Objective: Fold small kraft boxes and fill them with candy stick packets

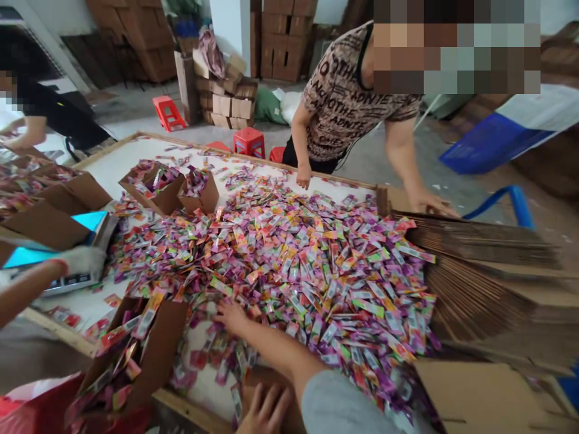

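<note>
My left hand (266,413) is at the bottom edge, its fingers bent over a small brown cardboard box (274,380), gripping it. The box is partly cut off by the frame. My right hand (233,317) reaches out to the left across my body. Its fingers are apart and rest on the near edge of a large heap of small flat colourful packets (294,253), mostly purple, pink and orange. Left of my hands, an open cardboard box (163,349) stands tilted, filled with the same packets.
A co-worker's gloved hand (84,265) rests at a scale (67,283) on the left. Opposite, a person in a patterned shirt (348,96) touches stacked flat cardboard (479,241). Filled boxes (169,196) stand on the wood-rimmed table (113,154). Red stools (248,141) are behind.
</note>
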A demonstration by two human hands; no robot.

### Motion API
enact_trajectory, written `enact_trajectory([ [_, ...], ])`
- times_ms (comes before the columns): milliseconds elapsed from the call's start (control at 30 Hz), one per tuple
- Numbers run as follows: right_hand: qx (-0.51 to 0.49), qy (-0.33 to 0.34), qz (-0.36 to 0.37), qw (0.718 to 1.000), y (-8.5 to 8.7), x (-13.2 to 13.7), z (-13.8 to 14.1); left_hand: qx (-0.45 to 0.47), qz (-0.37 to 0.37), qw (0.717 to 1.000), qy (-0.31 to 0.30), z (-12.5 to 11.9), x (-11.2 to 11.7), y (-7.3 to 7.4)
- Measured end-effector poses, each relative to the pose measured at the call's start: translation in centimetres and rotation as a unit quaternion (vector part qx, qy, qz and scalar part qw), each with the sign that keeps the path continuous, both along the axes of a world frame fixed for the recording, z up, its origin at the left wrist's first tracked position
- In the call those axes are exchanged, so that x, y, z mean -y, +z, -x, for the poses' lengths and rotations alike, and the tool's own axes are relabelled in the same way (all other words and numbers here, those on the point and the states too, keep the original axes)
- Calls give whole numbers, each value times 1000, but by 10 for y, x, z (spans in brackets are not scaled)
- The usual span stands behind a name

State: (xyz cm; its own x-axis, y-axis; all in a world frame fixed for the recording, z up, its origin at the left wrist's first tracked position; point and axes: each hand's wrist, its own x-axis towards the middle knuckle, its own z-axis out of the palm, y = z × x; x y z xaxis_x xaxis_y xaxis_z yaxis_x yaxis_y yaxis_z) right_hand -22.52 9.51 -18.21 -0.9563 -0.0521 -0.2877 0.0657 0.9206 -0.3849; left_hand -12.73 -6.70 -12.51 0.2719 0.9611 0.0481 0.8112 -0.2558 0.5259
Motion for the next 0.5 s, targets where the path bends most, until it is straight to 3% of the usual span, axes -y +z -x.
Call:
enact_trajectory([
  [67,6,-19,-11,1000,12,-42,-38,27,23,998,58,15,29,1],
  [133,12,-47,-26,998,27,-73,-77,26,42,987,153,38,58,8],
  [233,14,-106,-43,993,47,-91,-132,65,61,938,334,80,87,27],
  [300,19,-133,-45,990,60,-91,-164,175,72,869,457,102,92,40],
  [367,11,-159,-35,987,75,-88,-195,312,102,765,554,115,88,47],
  [433,-36,-218,-17,975,87,-88,-230,427,135,655,608,120,79,43],
  [500,-116,-343,-16,932,93,-90,-266,496,162,568,636,121,69,30],
])
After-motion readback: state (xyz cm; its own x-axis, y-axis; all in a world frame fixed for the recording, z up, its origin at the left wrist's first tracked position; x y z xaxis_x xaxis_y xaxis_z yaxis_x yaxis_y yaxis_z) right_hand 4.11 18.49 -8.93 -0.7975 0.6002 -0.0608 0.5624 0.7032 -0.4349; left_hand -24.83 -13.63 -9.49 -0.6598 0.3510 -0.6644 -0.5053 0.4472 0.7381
